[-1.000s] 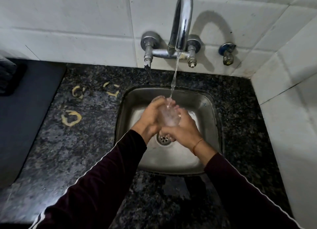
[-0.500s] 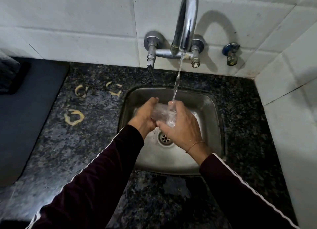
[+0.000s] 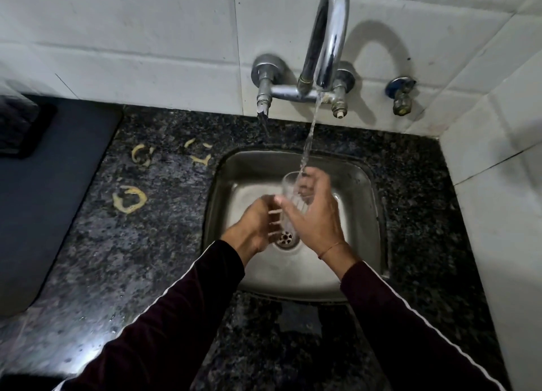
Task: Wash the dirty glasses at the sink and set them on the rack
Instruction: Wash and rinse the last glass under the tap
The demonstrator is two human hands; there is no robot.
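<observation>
Speckled black granite counter (image 3: 152, 244) frames the steel sink (image 3: 360, 244), and over that basin the whole job sits, so drips fall to the drain (image 3: 285, 238) just beneath the grip. Above the grip the chrome tap (image 3: 328, 36) runs, its stream (image 3: 308, 138) landing at the glass's mouth; holding the mouth up under the flow looks meant to rinse the inside. The right hand (image 3: 315, 217) wraps the clear glass (image 3: 294, 194) from the far side, fingers curled round the wall and thumb across the near side, forearm angled in from the lower right. The left hand (image 3: 255, 223) sits just beside the glass's base, fingers curled and seemingly touching it, though motion blur leaves its hold unclear. Yellowish peel scraps (image 3: 129, 200) lie well left of the grip. No rack is in view.
</observation>
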